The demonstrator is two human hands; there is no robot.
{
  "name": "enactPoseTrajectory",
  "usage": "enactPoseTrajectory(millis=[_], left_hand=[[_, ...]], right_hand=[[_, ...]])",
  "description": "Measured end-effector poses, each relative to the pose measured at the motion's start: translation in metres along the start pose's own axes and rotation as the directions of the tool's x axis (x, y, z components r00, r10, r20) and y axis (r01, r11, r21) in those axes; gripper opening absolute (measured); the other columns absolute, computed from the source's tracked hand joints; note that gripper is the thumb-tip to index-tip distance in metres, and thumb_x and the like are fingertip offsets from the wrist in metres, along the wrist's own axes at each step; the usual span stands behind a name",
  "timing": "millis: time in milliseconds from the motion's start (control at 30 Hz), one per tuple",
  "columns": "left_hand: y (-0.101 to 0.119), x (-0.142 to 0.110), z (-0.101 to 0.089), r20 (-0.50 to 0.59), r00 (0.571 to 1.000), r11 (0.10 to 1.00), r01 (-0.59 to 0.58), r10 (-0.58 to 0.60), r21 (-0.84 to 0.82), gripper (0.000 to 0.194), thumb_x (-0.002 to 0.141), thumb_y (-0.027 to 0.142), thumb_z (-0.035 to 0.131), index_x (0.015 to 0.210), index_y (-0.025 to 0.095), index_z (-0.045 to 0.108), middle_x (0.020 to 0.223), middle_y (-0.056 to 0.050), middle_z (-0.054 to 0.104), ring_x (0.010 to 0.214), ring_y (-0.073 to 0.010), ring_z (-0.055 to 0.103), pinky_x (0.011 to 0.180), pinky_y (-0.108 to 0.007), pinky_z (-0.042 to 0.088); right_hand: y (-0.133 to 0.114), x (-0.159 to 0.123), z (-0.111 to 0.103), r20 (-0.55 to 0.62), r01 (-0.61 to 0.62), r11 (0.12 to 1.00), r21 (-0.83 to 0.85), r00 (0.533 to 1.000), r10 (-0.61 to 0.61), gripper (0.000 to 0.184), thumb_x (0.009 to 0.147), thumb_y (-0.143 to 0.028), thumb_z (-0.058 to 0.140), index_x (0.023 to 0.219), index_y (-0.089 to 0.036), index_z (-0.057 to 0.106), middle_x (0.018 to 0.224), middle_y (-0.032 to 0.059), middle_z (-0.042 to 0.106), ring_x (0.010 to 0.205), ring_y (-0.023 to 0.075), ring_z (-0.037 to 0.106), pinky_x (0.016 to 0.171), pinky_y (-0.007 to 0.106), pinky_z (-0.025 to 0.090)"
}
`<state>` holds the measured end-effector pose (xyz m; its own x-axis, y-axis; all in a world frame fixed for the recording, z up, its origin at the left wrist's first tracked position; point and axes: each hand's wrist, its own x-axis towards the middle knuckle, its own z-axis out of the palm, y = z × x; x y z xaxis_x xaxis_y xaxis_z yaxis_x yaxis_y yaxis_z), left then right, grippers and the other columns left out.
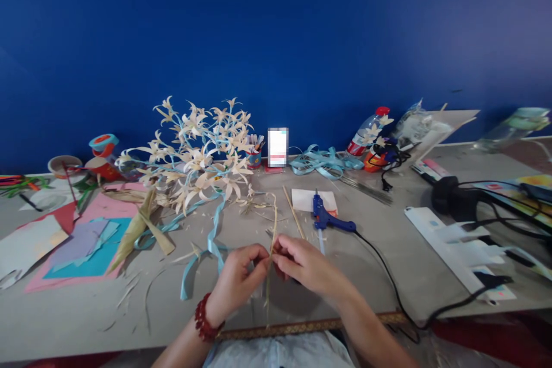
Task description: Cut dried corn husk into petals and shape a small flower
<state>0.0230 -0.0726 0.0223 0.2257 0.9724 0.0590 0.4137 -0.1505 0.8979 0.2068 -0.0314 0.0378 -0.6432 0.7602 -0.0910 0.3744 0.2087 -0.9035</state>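
Note:
Near the front edge of the table, both my hands pinch a thin, pale straw-coloured strip [275, 215] that runs upright between them. My left hand [242, 276], with a red bead bracelet [207, 317] at the wrist, grips it from the left side. Fingertips of my right hand [304, 264] close on it from the right, slightly higher. Below the fingers the strip's lower end [267, 293] hangs down. Just beyond my right hand lies a blue hot glue gun [330, 215] on a white paper [302, 198]. A thin stick [294, 213] lies beside it.
Cream artificial flowers [200, 155] with blue-wrapped stems spread at the back left. Light-blue ribbon [323, 160] lies near the wall, beside a bottle [364, 132]. Coloured paper [88, 261] and dried husks [135, 230] cover the left. A power strip [457, 253] with cables sits right.

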Motion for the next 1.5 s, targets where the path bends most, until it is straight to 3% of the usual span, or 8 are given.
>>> enactPoseTrajectory(millis=[500, 767, 967, 1100, 1200, 1300, 1400, 1500], left_hand=[[-0.004, -0.003, 0.006, -0.068, 0.987, 0.934, -0.112, 0.143, 0.339, 0.017, 0.077, 0.01, 0.049, 0.064, 0.019, 0.053, 0.06, 0.0, 0.057, 0.061, -0.0156, 0.052, 0.06, -0.025, 0.036], [0.006, -0.008, 0.009, -0.095, 0.943, 0.941, -0.304, 0.32, 0.148, 0.014, 0.072, 0.008, 0.049, 0.063, 0.019, 0.049, 0.057, 0.001, 0.052, 0.059, -0.014, 0.048, 0.062, -0.026, 0.036], [-0.018, -0.039, -0.021, 0.009, 0.99, 0.938, -0.131, 0.141, -0.321, 0.025, 0.084, 0.026, 0.053, 0.061, 0.019, 0.046, 0.055, 0.001, 0.049, 0.057, -0.0137, 0.047, 0.058, -0.026, 0.039], [-0.053, -0.07, -0.072, -0.215, 0.97, 0.907, 0.012, -0.113, -0.421, 0.034, 0.082, 0.041, 0.058, 0.058, 0.02, 0.046, 0.057, 0.0, 0.052, 0.062, -0.017, 0.053, 0.059, -0.027, 0.045], [-0.087, -0.074, -0.128, -0.429, 0.869, 0.969, 0.205, -0.246, -0.14, 0.027, 0.082, 0.045, 0.057, 0.07, 0.02, 0.055, 0.059, 0.002, 0.053, 0.059, -0.0156, 0.052, 0.051, -0.023, 0.042], [-0.115, -0.062, -0.166, -0.464, 0.86, 0.902, 0.354, -0.212, 0.245, 0.025, 0.078, 0.046, 0.06, 0.082, 0.021, 0.061, 0.065, 0.002, 0.061, 0.059, -0.0162, 0.057, 0.053, -0.023, 0.045], [-0.115, -0.046, -0.16, -0.529, 0.843, 0.797, 0.385, -0.098, 0.466, 0.034, 0.081, 0.043, 0.058, 0.106, 0.021, 0.061, 0.082, -0.002, 0.068, 0.063, -0.0182, 0.062, 0.059, -0.027, 0.049], [-0.082, -0.032, -0.114, -0.538, 0.842, 0.801, 0.292, 0.045, 0.522, 0.031, 0.088, 0.04, 0.052, 0.111, 0.022, 0.062, 0.095, -0.006, 0.069, 0.07, -0.0194, 0.065, 0.061, -0.029, 0.052]], right_hand=[[0.0, 0.003, 0.009, -0.054, 0.039, 0.978, -0.203, 0.997, -0.051, 0.008, 0.084, -0.015, 0.053, 0.08, -0.021, 0.049, 0.068, -0.0044, 0.054, 0.065, 0.013, 0.05, 0.059, 0.022, 0.03], [0.015, 0.003, 0.01, -0.237, 0.012, 0.953, -0.302, 0.967, -0.088, 0.008, 0.089, -0.021, 0.047, 0.082, -0.021, 0.049, 0.068, -0.0016, 0.058, 0.062, 0.0154, 0.054, 0.056, 0.023, 0.032], [0.044, -0.006, -0.027, -0.51, -0.192, 0.84, -0.507, 0.853, -0.113, 0.014, 0.088, -0.023, 0.043, 0.078, -0.021, 0.052, 0.059, -0.0012, 0.056, 0.053, 0.0155, 0.051, 0.054, 0.025, 0.031], [0.068, -0.018, -0.06, -0.727, -0.379, 0.859, -0.344, 0.687, 0.012, 0.015, 0.084, -0.033, 0.05, 0.073, -0.022, 0.052, 0.062, 0.0002, 0.059, 0.052, 0.0163, 0.053, 0.052, 0.026, 0.032], [0.071, -0.024, -0.067, -0.615, -0.21, 0.978, 0.002, 0.77, 0.167, 0.02, 0.085, -0.038, 0.051, 0.072, -0.023, 0.049, 0.054, -0.0045, 0.052, 0.046, 0.0144, 0.051, 0.05, 0.025, 0.036], [0.061, -0.023, -0.056, -0.43, -0.049, 0.934, 0.353, 0.878, 0.209, 0.019, 0.085, -0.035, 0.052, 0.071, -0.022, 0.049, 0.053, -0.0064, 0.05, 0.045, 0.0121, 0.05, 0.047, 0.023, 0.036], [0.05, -0.017, -0.039, -0.363, 0.017, 0.848, 0.529, 0.908, 0.208, 0.017, 0.084, -0.031, 0.055, 0.071, -0.021, 0.049, 0.052, -0.0067, 0.051, 0.043, 0.0102, 0.049, 0.046, 0.022, 0.034], [0.041, -0.011, -0.021, -0.319, 0.04, 0.785, 0.618, 0.926, 0.204, 0.017, 0.082, -0.031, 0.057, 0.071, -0.021, 0.05, 0.05, -0.0072, 0.051, 0.041, 0.009, 0.048, 0.044, 0.021, 0.032]])
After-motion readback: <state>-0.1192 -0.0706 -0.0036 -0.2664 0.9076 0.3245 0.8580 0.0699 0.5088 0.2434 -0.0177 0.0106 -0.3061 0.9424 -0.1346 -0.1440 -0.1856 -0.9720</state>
